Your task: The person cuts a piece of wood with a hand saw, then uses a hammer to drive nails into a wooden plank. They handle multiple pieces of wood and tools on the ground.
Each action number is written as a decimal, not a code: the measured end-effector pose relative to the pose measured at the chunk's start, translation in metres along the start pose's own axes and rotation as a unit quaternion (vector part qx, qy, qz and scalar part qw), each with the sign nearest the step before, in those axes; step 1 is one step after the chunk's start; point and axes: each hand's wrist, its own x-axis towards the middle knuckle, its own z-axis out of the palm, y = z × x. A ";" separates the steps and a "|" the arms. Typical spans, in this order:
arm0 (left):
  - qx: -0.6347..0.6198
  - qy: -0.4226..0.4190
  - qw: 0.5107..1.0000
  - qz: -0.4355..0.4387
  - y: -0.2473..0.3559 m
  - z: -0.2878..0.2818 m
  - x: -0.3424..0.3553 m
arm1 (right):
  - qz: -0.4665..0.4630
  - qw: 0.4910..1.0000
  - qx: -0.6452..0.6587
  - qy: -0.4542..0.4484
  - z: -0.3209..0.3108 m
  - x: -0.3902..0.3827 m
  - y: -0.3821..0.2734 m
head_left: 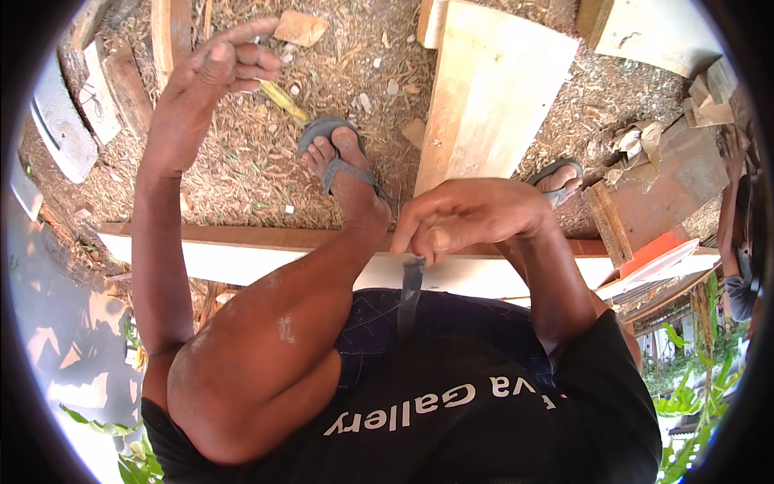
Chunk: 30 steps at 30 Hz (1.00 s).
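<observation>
"While the right hand (480, 214) curls at the far end of the dark strip (410, 290), mid-scene, grip unclear, how might that handle?"
"Light, probably stiff; hold that end. The loosely open left hand (211, 74) hovers far left, near the yellow piece (284, 102)."

Green leaves (681, 402) — scattered wood shavings (258, 165)

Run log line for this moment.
left hand: open, near slim yellow object; right hand: curled at dark grey flat strip; beyond: pale wooden board

Smooth wooden board (492, 97), matt cloth shirt (484, 444); rough shavings (250, 161)
</observation>
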 end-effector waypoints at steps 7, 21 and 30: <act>0.043 -0.074 0.994 0.075 0.026 0.017 0.001 | 0.047 0.771 -0.234 0.590 0.000 -0.068 -0.050; 0.545 -0.075 0.806 0.216 0.119 0.043 0.041 | -0.105 0.481 -0.263 0.830 -0.061 -0.071 0.048; 0.262 -0.139 0.928 0.225 0.198 0.074 -0.065 | -0.066 0.668 -0.419 0.612 0.065 -0.141 -0.101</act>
